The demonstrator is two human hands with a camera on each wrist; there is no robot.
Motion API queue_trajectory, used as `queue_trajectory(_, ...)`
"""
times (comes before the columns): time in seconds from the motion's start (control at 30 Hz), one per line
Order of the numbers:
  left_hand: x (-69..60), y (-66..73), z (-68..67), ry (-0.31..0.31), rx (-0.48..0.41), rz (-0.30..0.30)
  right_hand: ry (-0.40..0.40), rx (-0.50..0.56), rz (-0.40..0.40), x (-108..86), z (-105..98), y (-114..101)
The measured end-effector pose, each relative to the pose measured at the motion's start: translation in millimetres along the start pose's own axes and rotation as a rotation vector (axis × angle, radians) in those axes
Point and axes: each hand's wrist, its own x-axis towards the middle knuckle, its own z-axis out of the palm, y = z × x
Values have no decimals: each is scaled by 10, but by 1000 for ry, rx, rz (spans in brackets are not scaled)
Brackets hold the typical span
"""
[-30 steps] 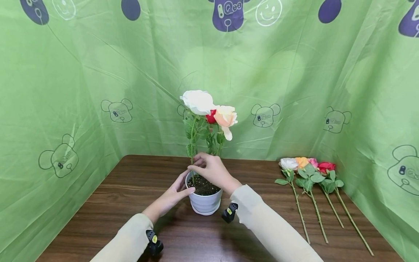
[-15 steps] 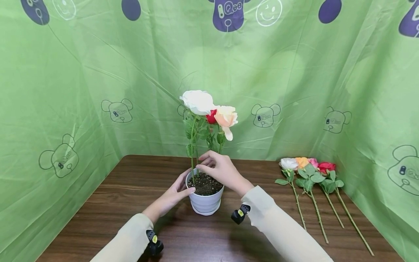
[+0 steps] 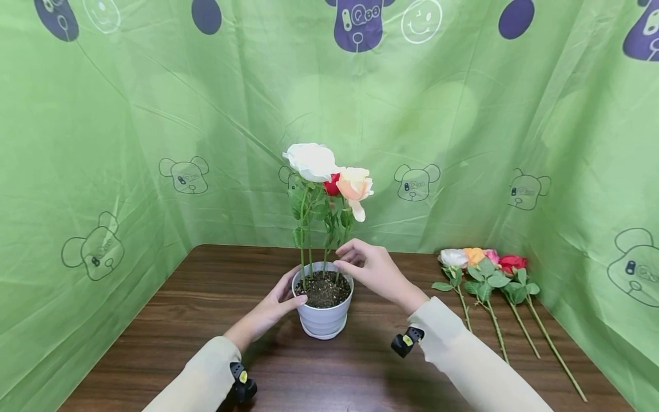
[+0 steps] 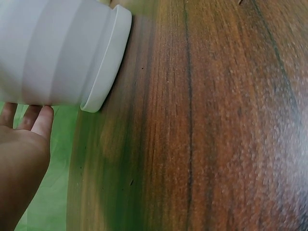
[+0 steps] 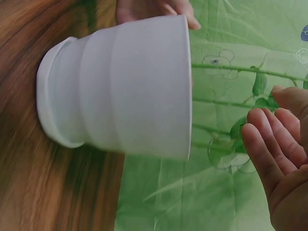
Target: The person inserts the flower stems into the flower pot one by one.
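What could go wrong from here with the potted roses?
The right hand is close beside the stems, so its fingers might snag one and shift it. The tall white rose may make the pot top-heavy, so it could tip if bumped once the left hand lets go.

Long cream sleeves (image 3: 473,357); black wrist cameras (image 3: 244,390), each with small yellow patch (image 3: 243,376).

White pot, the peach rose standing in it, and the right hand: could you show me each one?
White pot (image 3: 323,318), head view: its front wall.
Peach rose (image 3: 354,184), head view: its petals.
Right hand (image 3: 374,270), head view: its back.
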Motion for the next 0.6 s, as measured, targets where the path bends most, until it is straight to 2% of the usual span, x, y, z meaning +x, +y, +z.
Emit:
queue_trajectory(0.27, -5, -3, 0, 18, 3, -28, -1, -49, 56, -220, -196, 195)
queue_trajectory(0.47, 5, 1, -1, 8, -2, -8, -4, -116, 82, -413, -347, 410)
queue_trajectory(0.6, -1, -1, -2, 4, -3, 5, -27, -153, 131, -586, -444, 587)
